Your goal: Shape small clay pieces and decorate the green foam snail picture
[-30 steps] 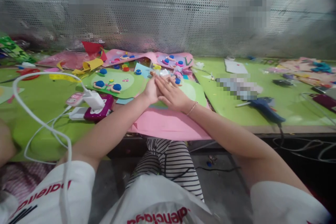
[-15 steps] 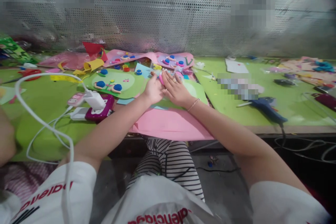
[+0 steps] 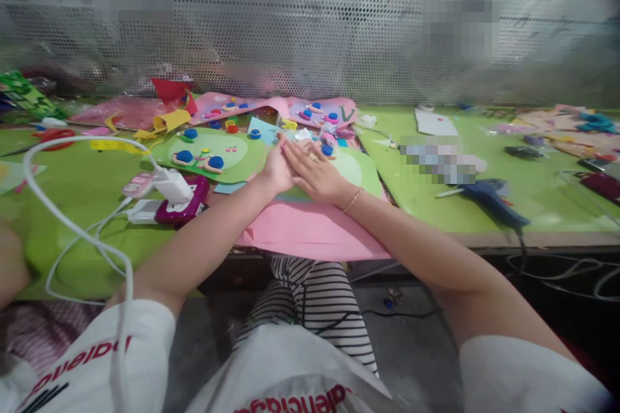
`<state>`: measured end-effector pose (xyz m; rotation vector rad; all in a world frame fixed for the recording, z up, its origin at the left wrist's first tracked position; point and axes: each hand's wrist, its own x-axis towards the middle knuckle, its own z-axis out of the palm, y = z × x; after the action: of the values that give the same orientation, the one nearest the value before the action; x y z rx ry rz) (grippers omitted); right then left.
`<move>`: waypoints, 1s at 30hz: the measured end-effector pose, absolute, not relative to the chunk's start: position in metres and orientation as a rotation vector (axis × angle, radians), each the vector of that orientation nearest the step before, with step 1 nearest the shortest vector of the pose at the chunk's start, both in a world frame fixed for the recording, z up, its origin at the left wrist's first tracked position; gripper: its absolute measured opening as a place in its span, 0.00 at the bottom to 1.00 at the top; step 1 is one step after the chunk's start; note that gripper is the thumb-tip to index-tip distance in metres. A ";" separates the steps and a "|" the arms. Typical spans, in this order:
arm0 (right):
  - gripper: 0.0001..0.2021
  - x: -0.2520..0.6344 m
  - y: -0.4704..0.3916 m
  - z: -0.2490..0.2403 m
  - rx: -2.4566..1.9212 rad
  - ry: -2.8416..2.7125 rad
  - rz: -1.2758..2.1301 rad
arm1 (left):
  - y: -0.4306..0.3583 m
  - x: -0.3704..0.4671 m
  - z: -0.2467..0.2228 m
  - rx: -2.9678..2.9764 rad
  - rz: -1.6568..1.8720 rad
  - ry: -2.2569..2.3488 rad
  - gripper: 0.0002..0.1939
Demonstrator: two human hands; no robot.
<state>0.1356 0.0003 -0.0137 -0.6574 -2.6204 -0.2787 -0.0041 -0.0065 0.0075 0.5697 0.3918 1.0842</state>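
Observation:
My left hand [image 3: 279, 166] is palm up over the near edge of the craft sheets, its fingers mostly hidden under the other hand. Across it lies my right hand [image 3: 314, 171], palm down with the fingers straight, a bracelet on the wrist. Anything between the two palms is hidden. Left of the hands is a green sheet [image 3: 242, 171] with blue-topped clay figures [image 3: 216, 162]. Nearer to me, pink paper [image 3: 310, 232] overhangs the table edge. A blue clay piece [image 3: 327, 151] shows just beyond my right hand.
A magenta power strip [image 3: 199, 197] with white plugs [image 3: 173, 186] and looping cables stands at left. A blue glue gun [image 3: 496, 202] lies at right. Pink decorated sheets [image 3: 295, 105] lie at the back before a perforated metal screen [image 3: 300, 26]. Part of another person shows at far left.
My right hand has slid slightly nearer to me over the left palm, uncovering a blue clay piece. The pink bit seen between the hands is now hidden.

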 end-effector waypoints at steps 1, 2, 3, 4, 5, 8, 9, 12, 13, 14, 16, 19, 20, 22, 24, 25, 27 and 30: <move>0.36 0.136 0.001 -0.014 -0.720 -2.584 -0.267 | -0.006 -0.004 0.008 0.582 1.063 0.394 0.34; 0.36 0.136 0.001 -0.014 -0.769 -2.553 -0.261 | -0.006 -0.004 0.008 0.587 1.044 0.409 0.33; 0.37 0.136 0.001 -0.014 -0.781 -2.544 -0.262 | -0.006 -0.004 0.008 0.584 1.033 0.432 0.32; 0.37 0.136 0.001 -0.014 -0.748 -2.561 -0.269 | -0.006 -0.004 0.007 0.576 1.036 0.450 0.33; 0.38 0.136 0.000 -0.014 -0.684 -2.596 -0.276 | -0.006 -0.004 0.007 0.563 1.046 0.466 0.33; 0.37 0.136 0.000 -0.013 -0.552 -2.671 -0.267 | -0.005 -0.005 0.005 0.547 1.071 0.486 0.35; 0.36 0.136 0.000 -0.013 -0.592 -2.658 -0.249 | -0.005 -0.005 0.005 0.557 1.058 0.485 0.34; 0.37 0.139 0.001 -0.011 -0.766 -2.581 -0.206 | -0.008 -0.006 0.009 0.591 1.001 0.473 0.31; 0.37 0.139 0.001 -0.011 -0.761 -2.587 -0.210 | -0.009 -0.005 0.010 0.586 1.003 0.478 0.31; 0.37 0.139 0.000 -0.010 -0.714 -2.613 -0.224 | -0.010 -0.005 0.012 0.572 1.020 0.490 0.32; 0.37 0.138 -0.003 -0.010 -0.577 -2.678 -0.266 | -0.011 -0.004 0.014 0.536 1.073 0.519 0.33; 0.36 0.137 -0.003 -0.009 -0.613 -2.649 -0.290 | -0.010 -0.004 0.014 0.548 1.084 0.509 0.33; 0.36 0.137 -0.003 -0.009 -0.678 -2.618 -0.283 | -0.010 -0.004 0.013 0.566 1.055 0.493 0.32; 0.37 0.138 -0.002 -0.009 -0.756 -2.581 -0.264 | -0.009 -0.004 0.012 0.586 1.008 0.469 0.31; 0.38 0.138 -0.002 -0.010 -0.686 -2.622 -0.264 | -0.008 -0.004 0.010 0.570 1.019 0.469 0.32; 0.38 0.138 -0.003 -0.010 -0.621 -2.655 -0.269 | -0.008 -0.004 0.010 0.556 1.047 0.477 0.32; 0.37 0.137 -0.002 -0.009 -0.558 -2.685 -0.267 | -0.009 -0.005 0.010 0.543 1.084 0.496 0.32; 0.36 0.138 0.001 -0.010 -0.712 -2.603 -0.247 | -0.011 -0.006 0.013 0.578 1.041 0.498 0.31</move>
<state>0.1376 0.0009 -0.0097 -0.7117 -2.6032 -0.2475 -0.0058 -0.0107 0.0131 0.5781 0.4982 1.0413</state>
